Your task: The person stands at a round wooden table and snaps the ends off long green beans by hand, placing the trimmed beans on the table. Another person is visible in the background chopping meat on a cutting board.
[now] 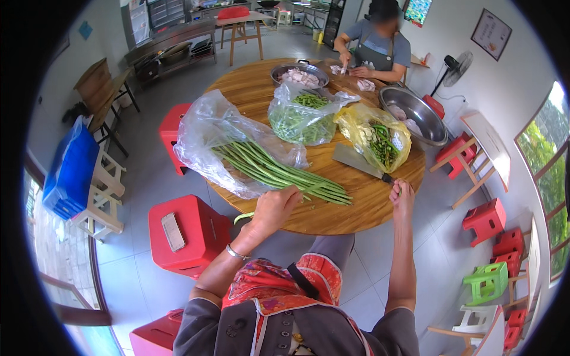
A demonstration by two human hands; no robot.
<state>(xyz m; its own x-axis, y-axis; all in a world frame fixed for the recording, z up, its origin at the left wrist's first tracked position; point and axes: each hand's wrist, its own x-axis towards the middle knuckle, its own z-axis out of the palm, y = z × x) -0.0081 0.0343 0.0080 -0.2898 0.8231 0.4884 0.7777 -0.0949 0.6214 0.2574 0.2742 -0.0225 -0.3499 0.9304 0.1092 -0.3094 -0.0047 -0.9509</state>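
My left hand [275, 208] holds a long green bean [243, 216] at the table's near edge; the bean's ends stick out on both sides of the fist. Just beyond it, a bundle of long beans [276, 167] lies partly inside a clear plastic bag [209, 120]. My right hand [402, 194] is closed at the table's right edge, with a small green piece showing between its fingers. A cleaver [356, 159] lies flat, its black handle pointing at that hand; whether they touch is hard to tell. Small green bits lie near the bean tips.
Beyond stand a clear bag of cut beans [305, 120], a yellow bag of green vegetables [378, 138], a pot of pale meat [299, 78] and a steel basin [416, 115]. Opposite, a person [378, 49] works at a cutting board [347, 82]. A phone [173, 232] lies on a red stool [191, 236].
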